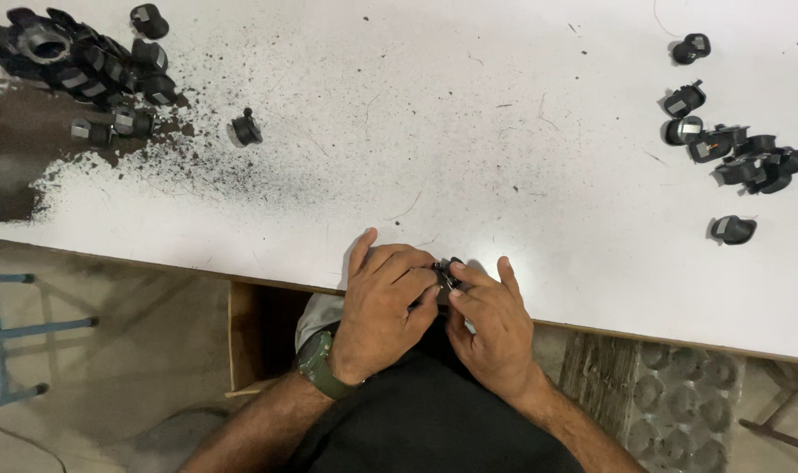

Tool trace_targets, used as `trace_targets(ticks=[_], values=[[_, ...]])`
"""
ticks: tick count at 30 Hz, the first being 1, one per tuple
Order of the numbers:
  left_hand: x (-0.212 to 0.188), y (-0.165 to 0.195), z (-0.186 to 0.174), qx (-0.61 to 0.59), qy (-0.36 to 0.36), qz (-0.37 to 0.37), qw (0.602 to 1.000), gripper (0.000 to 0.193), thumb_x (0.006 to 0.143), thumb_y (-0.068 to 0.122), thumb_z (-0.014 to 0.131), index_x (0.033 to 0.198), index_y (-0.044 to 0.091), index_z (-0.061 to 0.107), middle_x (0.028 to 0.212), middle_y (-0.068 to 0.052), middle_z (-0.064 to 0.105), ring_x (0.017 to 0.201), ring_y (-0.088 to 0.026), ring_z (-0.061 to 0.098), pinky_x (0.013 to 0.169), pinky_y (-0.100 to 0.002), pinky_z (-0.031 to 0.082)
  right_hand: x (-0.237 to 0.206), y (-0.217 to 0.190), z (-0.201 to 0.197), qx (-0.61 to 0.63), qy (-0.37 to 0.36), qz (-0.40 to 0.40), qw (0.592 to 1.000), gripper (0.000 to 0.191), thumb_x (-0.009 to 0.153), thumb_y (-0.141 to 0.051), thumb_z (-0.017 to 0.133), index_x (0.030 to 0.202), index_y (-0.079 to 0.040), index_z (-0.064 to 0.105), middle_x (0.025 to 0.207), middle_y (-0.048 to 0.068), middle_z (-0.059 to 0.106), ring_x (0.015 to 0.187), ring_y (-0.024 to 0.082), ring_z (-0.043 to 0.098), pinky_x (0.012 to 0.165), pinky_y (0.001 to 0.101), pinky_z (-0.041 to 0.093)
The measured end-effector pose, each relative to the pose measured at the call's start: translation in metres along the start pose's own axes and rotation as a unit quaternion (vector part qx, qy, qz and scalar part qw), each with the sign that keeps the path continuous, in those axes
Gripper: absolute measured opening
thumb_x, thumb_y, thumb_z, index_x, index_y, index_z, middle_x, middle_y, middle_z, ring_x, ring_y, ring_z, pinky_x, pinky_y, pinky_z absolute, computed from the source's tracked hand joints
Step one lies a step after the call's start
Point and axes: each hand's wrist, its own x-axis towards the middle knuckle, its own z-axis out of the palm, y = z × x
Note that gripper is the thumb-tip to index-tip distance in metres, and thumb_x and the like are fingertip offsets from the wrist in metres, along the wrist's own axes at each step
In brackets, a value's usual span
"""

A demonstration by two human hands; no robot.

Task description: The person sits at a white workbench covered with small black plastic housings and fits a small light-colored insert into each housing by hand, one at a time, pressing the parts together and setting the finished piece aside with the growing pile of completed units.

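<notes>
A small black plastic part sits pinched between the left hand and right hand, both curled tight on it at the near edge of the white desk, so slow, steady fingers seem best.

I see a white table, its top worn dark at the far left corner and speckled with black grit. A heap of black plastic parts lies there, one stray part beside it, another cluster at the right.
</notes>
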Motion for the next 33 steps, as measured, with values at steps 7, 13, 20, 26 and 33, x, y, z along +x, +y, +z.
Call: trace_targets(ticks=[7,13,20,26,33], values=[[0.003,0.004,-0.007,0.015,-0.014,-0.022,1.0,0.014,0.082,0.012,0.076,0.095,0.01,0.069,0.113,-0.004,0.069,0.118,-0.023,0.062,0.121,-0.055,0.03,-0.001,0.004,-0.002,0.045,0.005,-0.015,0.999,0.04,0.086,0.009,0.073,0.119,-0.007,0.058,0.1,0.006,0.064,0.129,0.027,0.063,0.128,0.0612,0.022],[0.019,0.001,-0.019,0.048,-0.034,0.046,0.997,0.035,0.085,0.011,0.075,0.119,0.008,0.07,0.126,-0.009,0.063,0.126,-0.028,0.056,0.114,-0.053,0.038,0.012,0.002,-0.03,-0.067,0.017,0.06,0.996,0.024,0.084,-0.007,0.074,0.108,-0.009,0.07,0.104,0.008,0.06,0.13,0.033,0.057,0.13,0.0602,0.011],[0.041,0.001,-0.03,0.065,-0.101,0.139,0.983,0.031,0.083,0.009,0.075,0.114,0.009,0.071,0.131,-0.012,0.062,0.131,-0.033,0.053,0.105,-0.049,0.045,0.038,-0.007,-0.024,-0.101,-0.066,0.113,0.986,0.04,0.079,-0.024,0.086,0.112,-0.006,0.071,0.108,0.009,0.061,0.13,0.032,0.051,0.124,0.0663,0.01],[0.041,0.003,-0.028,-0.049,-0.107,0.046,0.992,0.013,0.088,0.007,0.075,0.1,0.011,0.073,0.132,-0.007,0.065,0.136,-0.03,0.054,0.108,-0.045,0.048,0.037,-0.004,-0.025,-0.083,-0.065,0.097,0.99,0.037,0.079,-0.021,0.084,0.111,-0.007,0.072,0.108,0.009,0.061,0.129,0.031,0.053,0.125,0.0665,0.012],[0.023,-0.001,-0.022,-0.022,-0.044,0.037,0.998,0.019,0.081,0.005,0.079,0.097,0.009,0.069,0.132,-0.009,0.062,0.134,-0.032,0.056,0.108,-0.046,0.048,0.034,-0.001,-0.02,-0.082,-0.047,0.091,0.991,0.037,0.078,-0.023,0.086,0.108,-0.007,0.073,0.104,0.008,0.06,0.126,0.03,0.054,0.124,0.0678,0.013]])
